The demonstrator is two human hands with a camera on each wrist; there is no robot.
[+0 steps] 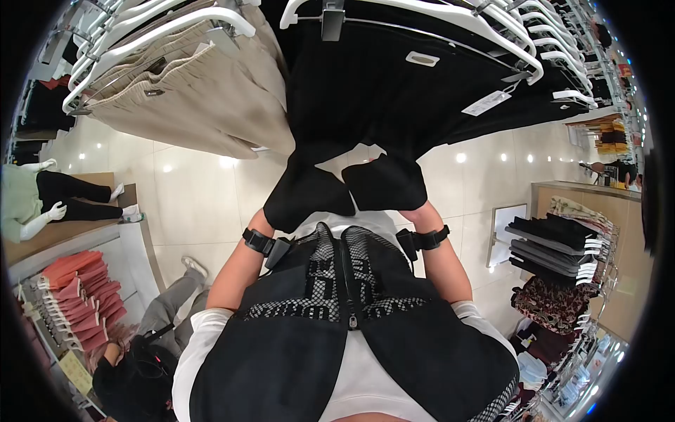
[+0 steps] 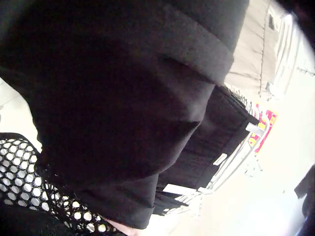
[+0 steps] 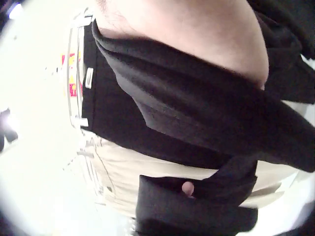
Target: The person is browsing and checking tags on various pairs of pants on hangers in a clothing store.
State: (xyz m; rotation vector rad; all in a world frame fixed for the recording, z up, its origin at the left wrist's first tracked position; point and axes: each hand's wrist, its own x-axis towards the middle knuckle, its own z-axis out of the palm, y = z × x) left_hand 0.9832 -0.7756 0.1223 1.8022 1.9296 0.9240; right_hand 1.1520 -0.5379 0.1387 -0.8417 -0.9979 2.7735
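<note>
Black trousers (image 1: 365,91) hang from a white clip hanger (image 1: 422,14), with a white tag at the waist. Both legs are raised toward the person's body. My left hand (image 1: 259,221) holds one trouser leg (image 1: 309,193), whose cloth covers most of the hand; a fingertip (image 3: 188,188) pokes out over the black cloth in the right wrist view. The other trouser leg (image 1: 387,184) is held by my right hand (image 1: 416,215), its fingers hidden by the fabric. In the left wrist view, draped black cloth (image 2: 113,98) fills most of the picture.
Beige trousers (image 1: 190,98) hang beside the black ones on the rack. Folded-over pink garments (image 1: 84,295) and a crouching person (image 1: 140,373) are at lower left. A mannequin (image 1: 49,211) lies in view at left. Another clothes rack (image 1: 562,253) stands at right.
</note>
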